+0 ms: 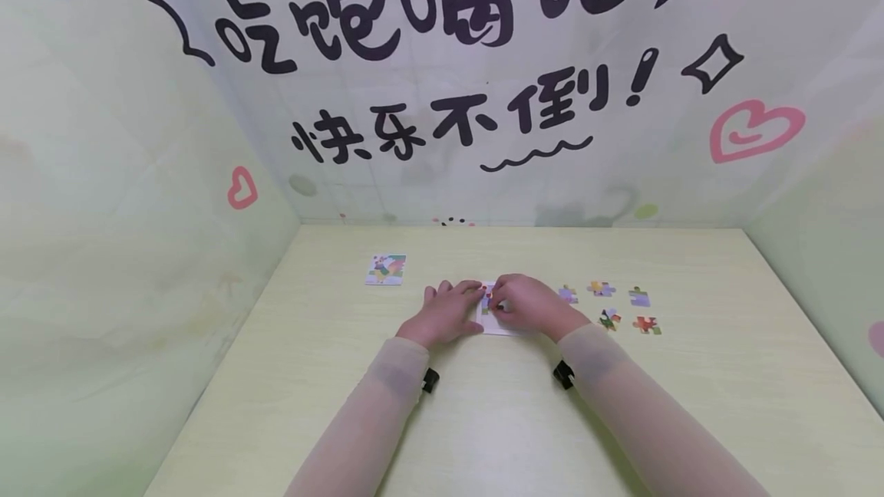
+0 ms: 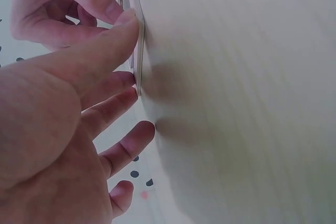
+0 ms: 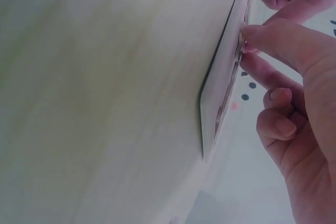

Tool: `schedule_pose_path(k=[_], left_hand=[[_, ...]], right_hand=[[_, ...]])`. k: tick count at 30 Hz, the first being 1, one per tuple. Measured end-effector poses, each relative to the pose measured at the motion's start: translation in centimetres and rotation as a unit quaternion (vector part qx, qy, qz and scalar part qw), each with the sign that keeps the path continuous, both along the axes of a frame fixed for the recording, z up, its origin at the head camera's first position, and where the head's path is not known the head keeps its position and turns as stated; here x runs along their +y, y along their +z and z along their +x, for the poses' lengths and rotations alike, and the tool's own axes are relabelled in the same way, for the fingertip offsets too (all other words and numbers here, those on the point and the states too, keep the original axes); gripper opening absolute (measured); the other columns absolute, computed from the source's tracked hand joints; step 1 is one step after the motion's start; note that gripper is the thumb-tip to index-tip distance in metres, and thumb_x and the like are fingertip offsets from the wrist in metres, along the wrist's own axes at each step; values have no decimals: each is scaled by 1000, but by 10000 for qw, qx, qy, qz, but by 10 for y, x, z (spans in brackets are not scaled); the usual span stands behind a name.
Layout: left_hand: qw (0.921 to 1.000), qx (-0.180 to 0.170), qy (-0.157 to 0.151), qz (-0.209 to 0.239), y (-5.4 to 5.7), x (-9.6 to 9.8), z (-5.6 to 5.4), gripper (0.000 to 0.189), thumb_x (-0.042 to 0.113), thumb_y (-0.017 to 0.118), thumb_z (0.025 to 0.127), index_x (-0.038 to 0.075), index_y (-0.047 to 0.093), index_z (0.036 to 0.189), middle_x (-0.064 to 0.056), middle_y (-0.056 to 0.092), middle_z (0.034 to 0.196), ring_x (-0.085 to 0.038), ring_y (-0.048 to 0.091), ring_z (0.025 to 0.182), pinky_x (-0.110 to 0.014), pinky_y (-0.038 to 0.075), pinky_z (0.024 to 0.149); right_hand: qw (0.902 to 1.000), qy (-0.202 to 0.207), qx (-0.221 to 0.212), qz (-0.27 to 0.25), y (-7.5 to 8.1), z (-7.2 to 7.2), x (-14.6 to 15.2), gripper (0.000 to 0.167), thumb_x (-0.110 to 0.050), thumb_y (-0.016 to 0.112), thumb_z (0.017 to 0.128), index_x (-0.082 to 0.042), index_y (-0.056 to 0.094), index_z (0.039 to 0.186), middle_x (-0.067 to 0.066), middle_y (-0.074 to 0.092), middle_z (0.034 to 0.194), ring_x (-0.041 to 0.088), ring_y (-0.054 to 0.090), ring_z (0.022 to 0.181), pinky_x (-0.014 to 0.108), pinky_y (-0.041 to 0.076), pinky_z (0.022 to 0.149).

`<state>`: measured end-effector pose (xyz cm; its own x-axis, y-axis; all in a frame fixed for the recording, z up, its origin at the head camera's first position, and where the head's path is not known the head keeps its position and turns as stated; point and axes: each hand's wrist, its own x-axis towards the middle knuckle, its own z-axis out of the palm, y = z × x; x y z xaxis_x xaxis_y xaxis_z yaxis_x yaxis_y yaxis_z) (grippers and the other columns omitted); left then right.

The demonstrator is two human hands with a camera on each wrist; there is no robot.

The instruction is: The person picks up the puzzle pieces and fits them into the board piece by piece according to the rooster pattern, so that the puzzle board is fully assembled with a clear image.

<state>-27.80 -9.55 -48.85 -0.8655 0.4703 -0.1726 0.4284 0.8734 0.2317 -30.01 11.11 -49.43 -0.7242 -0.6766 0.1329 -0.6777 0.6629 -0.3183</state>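
A thin white puzzle board (image 1: 507, 328) lies on the table between both hands, with colourful puzzle pieces (image 1: 486, 305) in its left part. My left hand (image 1: 445, 313) steadies the board's left side, thumb and fingertips touching its edge, fingers spread. My right hand (image 1: 530, 304) reaches over the board. In the right wrist view, the thumb and index finger of that hand pinch a small puzzle piece (image 3: 239, 53) at the board's surface, other fingers curled. The picture on the pinched piece is hidden.
Several loose jigsaw pieces (image 1: 639, 297) lie to the right of the board. A square picture card (image 1: 385, 270) sits at the back left of the pale wooden table (image 1: 497, 436). Printed cloth walls (image 1: 414, 190) stand behind and on both sides.
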Motion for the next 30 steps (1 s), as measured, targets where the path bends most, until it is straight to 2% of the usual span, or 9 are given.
schedule_pose_path(k=[16, 26, 30], left_hand=[[10000, 11, 15, -18, -1, 0, -1, 74, 49, 70, 95, 25, 41, 160, 7, 35, 167, -24, 44, 125, -43, 30, 97], [9999, -22, 30, -125, 1, 2, 0, 75, 49, 70, 95, 25, 41, 160, 8, 35, 168, -24, 44, 126, -44, 31, 98], [9999, -4, -1, -125, 3, 3, 0, 75, 49, 71, 95, 25, 41, 160, 7, 35, 168, -25, 44, 129, -45, 31, 99]], right_hand=[[10000, -51, 51, 43, -1, 0, -1, 10, -11, 78, 89, -13, 83, 98, 2, 71, 102, 18, 69, 95, 37, 57, 92], [9995, -114, -301, 18, 2, 0, 2, 13, -12, 78, 91, -15, 83, 103, 2, 69, 105, 18, 67, 98, 39, 56, 94], [9995, -131, -276, 63, 3, 0, 2, 15, -13, 78, 92, -15, 83, 105, 2, 70, 106, 19, 67, 99, 39, 56, 95]])
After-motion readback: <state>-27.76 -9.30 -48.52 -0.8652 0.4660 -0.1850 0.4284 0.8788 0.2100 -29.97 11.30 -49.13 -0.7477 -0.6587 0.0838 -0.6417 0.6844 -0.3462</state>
